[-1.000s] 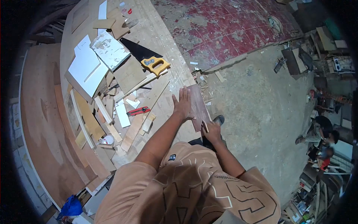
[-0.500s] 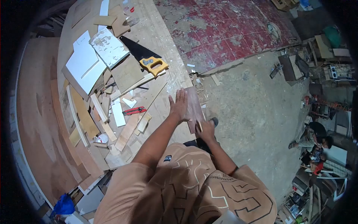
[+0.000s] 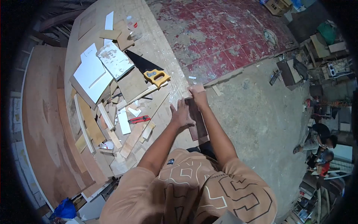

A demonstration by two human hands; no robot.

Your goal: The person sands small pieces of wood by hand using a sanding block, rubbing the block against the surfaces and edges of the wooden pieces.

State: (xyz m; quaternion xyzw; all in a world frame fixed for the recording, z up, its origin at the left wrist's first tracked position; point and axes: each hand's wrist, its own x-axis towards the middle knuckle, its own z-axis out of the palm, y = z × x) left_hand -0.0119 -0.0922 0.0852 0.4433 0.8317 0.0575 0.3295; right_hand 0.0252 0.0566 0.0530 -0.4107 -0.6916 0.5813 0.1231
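A dark reddish-brown board (image 3: 197,121) lies along the right edge of the wooden worktable (image 3: 164,41). My left hand (image 3: 181,113) rests on the board's left side, fingers spread, pressing it to the table. At the board's far end is my right hand (image 3: 198,95), its fingers wrapped round a small pale pinkish piece (image 3: 198,88), whose kind I cannot make out. To the left, a handsaw with a yellow handle (image 3: 157,77) and a red utility knife (image 3: 139,119) lie on the table.
White boards (image 3: 93,72) and wood offcuts (image 3: 106,115) cover the table's left part. A clear bottle (image 3: 130,22) stands near the far end. Concrete floor (image 3: 253,112) lies to the right, with people (image 3: 319,142) low at the far right.
My right hand has moved from the board's near end to its far end. My left hand stays on the board. The whole view has shifted slightly.
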